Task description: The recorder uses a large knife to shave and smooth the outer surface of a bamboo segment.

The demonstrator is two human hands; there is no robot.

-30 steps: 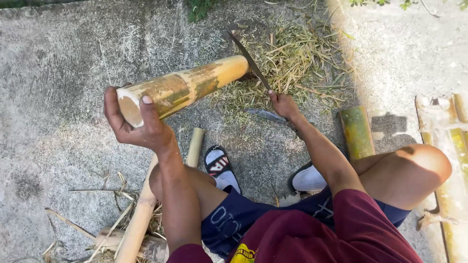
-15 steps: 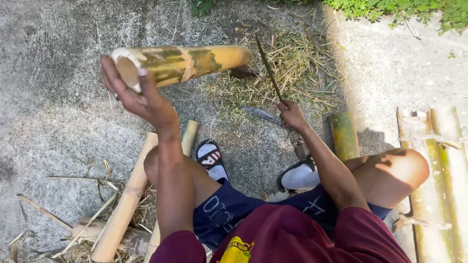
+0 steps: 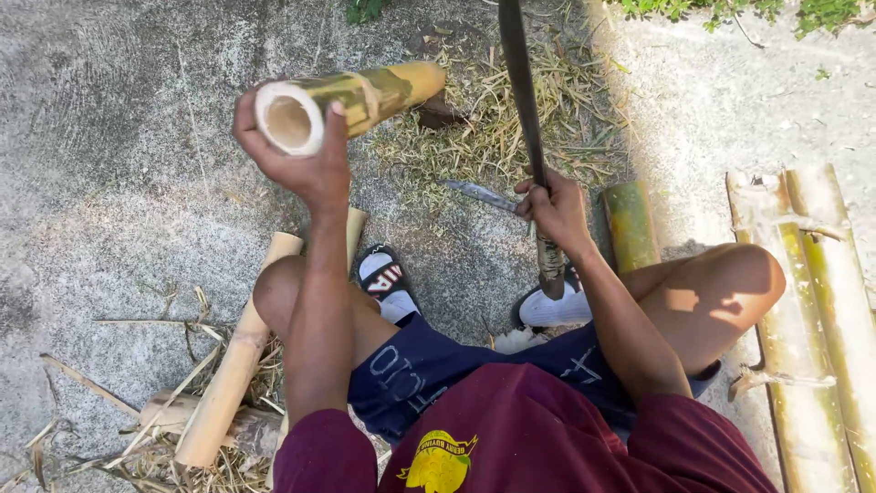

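One bamboo tube (image 3: 351, 99) is grasped at its hollow end by the left hand (image 3: 306, 164); the right hand (image 3: 552, 208) clenches one long machete (image 3: 527, 137), blade upright. One small knife (image 3: 479, 194) lies on the concrete.

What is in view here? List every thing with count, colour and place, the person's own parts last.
Hollow bamboo section: one, yellow-green, held up at upper left.
Long blade: one, dark, raised upright at centre.
Knife: one, grey, on the concrete.
Bamboo pieces: several, pale, lower left.
Split bamboo slats: several, green-yellow, right edge.
Short bamboo piece: one, green, beside the right knee.
Sandals: two, white and black, on the feet.
Left hand: grips the hollow bamboo section.
Right hand: grips the long blade.
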